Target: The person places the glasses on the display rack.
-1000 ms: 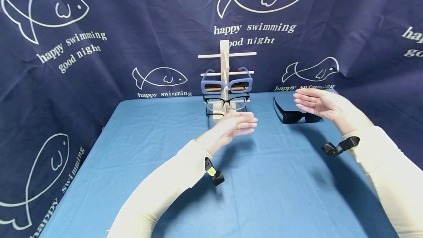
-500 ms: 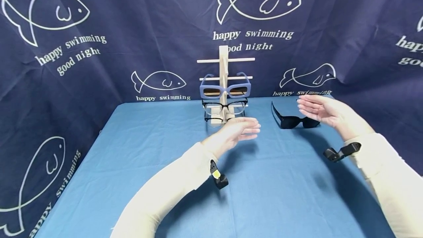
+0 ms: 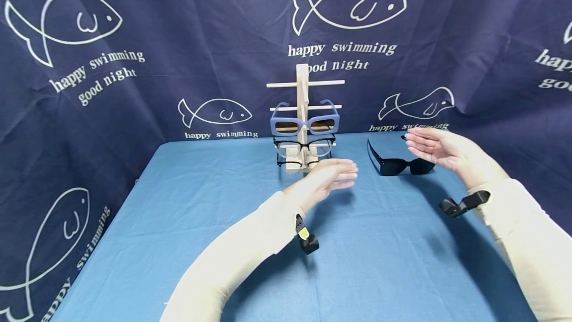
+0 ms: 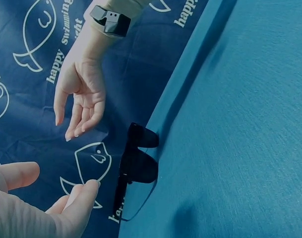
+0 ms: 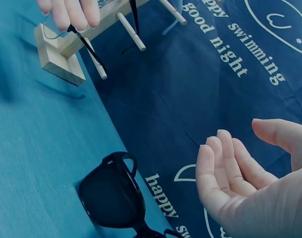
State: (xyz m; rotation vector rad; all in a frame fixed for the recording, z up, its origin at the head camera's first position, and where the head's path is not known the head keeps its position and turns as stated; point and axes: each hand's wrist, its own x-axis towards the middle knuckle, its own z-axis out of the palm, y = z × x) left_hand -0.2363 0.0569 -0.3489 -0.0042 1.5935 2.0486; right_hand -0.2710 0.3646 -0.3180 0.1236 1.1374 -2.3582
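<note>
My left hand (image 3: 322,182) hovers over the table in front of the wooden eyewear stand (image 3: 302,81), fingers extended and holding nothing. To the right, my right hand (image 3: 451,152) is held up near the black sunglasses (image 3: 395,166), palm inward, not gripping them. These sunglasses (image 5: 111,198) rest on the table with their temples unfolded; in the head view the hand covers part of their right side. On the stand hang periwinkle sunglasses (image 3: 286,126), with black-rimmed eyeglasses (image 3: 328,139) below. Another dark-rimmed pair (image 3: 283,164) sits lowest, partly hidden by my left hand.
A blue cloth (image 3: 201,212) covers the table. Behind it hangs a navy curtain (image 3: 223,39) printed with white fish and lettering. The stand's top peg (image 3: 328,83) carries no eyewear.
My left hand has drifted slightly right, away from the stand's middle. My right hand has shifted a little right too. The head view has tilted slightly up. No eyewear has been picked up.
</note>
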